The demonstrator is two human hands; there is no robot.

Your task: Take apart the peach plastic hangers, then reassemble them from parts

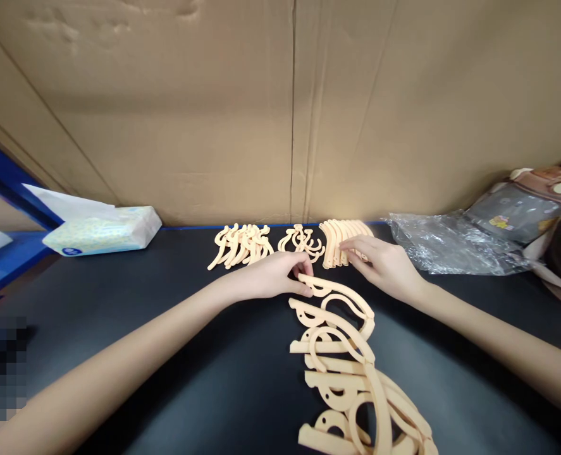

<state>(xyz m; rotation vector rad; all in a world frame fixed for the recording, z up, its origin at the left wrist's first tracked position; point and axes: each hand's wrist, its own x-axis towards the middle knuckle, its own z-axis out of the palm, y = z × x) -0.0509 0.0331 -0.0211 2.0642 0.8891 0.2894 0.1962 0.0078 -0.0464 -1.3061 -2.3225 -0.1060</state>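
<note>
My left hand (280, 273) is closed, its thumb and fingers pinching the left end of a beige plastic folding hanger (341, 289). That hanger lies at the far end of a column of similar hangers (337, 382) running toward me. My right hand (388, 262) reaches over a neat row of curved hanger arms (332, 240). Its fingertips touch the row, with thumb and fingers apart. Left of that row lies a small heap of hanger hooks (302, 243). Farther left is a pile of wavy beige hanger pieces (242, 243), partly behind my left hand.
A tissue pack (107, 230) lies on the black table (166, 379) at the left. Crumpled clear plastic (446, 243) and a bag with a brown top (512, 205) are at the right. A cardboard wall (190, 126) stands along the back edge.
</note>
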